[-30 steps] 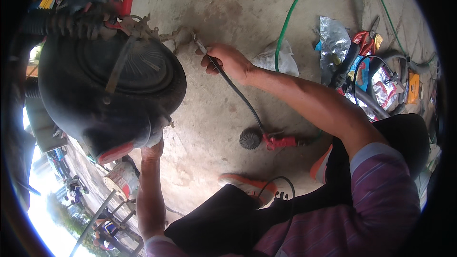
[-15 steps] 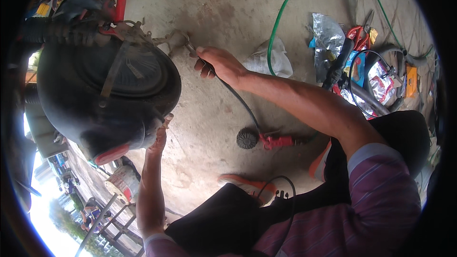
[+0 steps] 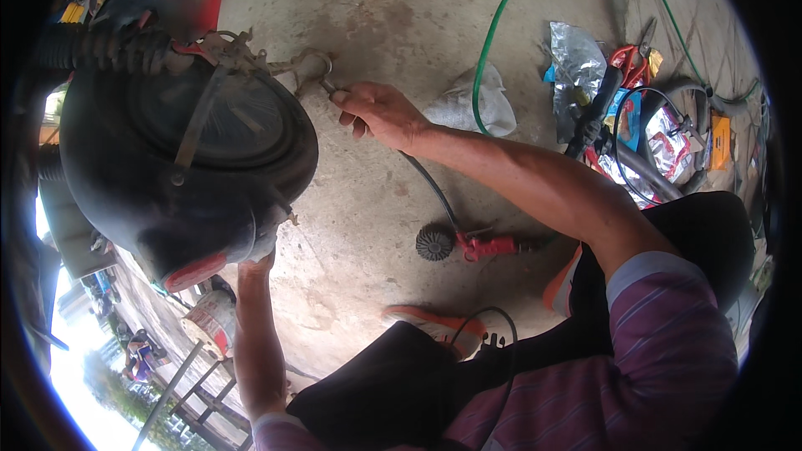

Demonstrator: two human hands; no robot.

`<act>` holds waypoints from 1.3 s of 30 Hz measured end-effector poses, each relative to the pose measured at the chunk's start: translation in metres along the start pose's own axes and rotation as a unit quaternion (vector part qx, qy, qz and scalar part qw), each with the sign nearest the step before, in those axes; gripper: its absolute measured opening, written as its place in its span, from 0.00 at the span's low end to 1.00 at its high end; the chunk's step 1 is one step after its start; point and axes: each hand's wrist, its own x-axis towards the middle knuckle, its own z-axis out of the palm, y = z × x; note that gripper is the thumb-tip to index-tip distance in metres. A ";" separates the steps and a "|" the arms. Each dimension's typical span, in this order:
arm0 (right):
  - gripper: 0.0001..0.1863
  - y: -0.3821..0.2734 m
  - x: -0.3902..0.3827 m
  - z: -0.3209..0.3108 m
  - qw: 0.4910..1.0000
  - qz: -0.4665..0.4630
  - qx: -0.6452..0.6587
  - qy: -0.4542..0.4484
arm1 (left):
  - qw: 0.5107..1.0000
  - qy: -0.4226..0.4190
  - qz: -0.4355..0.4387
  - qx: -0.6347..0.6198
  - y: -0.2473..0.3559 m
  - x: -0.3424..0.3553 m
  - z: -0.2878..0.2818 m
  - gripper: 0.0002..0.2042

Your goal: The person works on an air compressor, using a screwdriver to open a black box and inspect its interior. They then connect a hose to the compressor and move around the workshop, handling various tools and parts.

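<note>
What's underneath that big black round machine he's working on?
Under the black round machine only the left hand shows, reaching up against its lower edge beside a red part. The fingers and the rest of the underside are covered by the machine's body.

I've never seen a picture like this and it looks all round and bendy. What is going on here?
A camera on a person's head looks down through a very wide lens, which bends the edges. The arms you see are that person's own. The right hand holds the end of a black hose against a metal fitting beside a big black wheel. The left hand reaches under the wheel, mostly hidden. On the concrete floor lie a red tool with a round brush, a green hose and a heap of tools and packets. Below sit the person's knees and orange shoes.
</note>
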 end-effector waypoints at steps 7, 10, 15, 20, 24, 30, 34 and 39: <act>0.21 0.001 0.003 0.001 1.000 0.000 -0.002 -0.003 | 0.997 0.073 0.023 0.023 -0.023 -0.007 -0.052 0.22; 0.20 0.005 0.000 -0.005 1.000 -0.005 0.001 -0.007 | 0.927 -0.019 0.153 0.342 -0.001 0.003 -0.054 0.22; 0.19 0.000 -0.004 -0.004 0.999 -0.015 -0.020 -0.023 | 0.909 -0.048 0.150 0.386 0.037 0.024 0.000 0.21; 0.20 0.009 0.003 -0.001 0.998 0.000 -0.048 -0.035 | 0.755 -0.095 -0.270 -0.590 0.034 0.055 0.058 0.20; 0.25 -0.005 -0.003 0.012 0.990 0.102 -0.092 0.010 | 0.622 -0.056 -0.332 -0.707 0.041 0.059 0.070 0.20; 0.24 0.047 -0.022 0.008 0.949 0.242 -0.200 0.023 | 0.989 0.052 -0.117 0.079 -0.005 0.009 0.078 0.16; 0.24 0.081 -0.044 0.033 0.962 0.169 -0.214 -0.023 | 0.949 -0.006 -0.315 -0.009 -0.023 -0.005 0.125 0.34; 0.23 0.105 -0.080 0.084 0.880 -0.003 -0.456 -0.136 | 0.956 0.000 -0.291 -0.029 -0.035 -0.028 0.131 0.30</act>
